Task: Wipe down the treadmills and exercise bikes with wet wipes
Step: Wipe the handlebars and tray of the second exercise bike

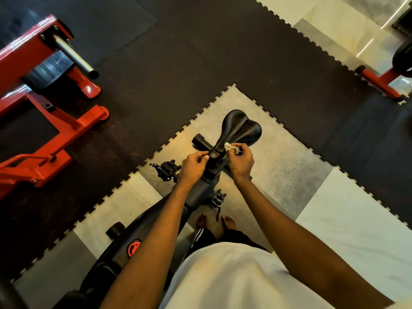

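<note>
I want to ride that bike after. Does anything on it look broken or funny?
Nothing looks broken. Two small things: the saddle has pale specks on its wide end, maybe wear, and a strap hangs loose from the near pedal. The right hand holds a wipe at the saddle's nose.

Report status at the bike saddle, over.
Right hand pinches wet wipe at narrow end of saddle. Left hand grips seat post. No obstruction seen.

Head view down, seemingly close above bike (200, 192)
</note>
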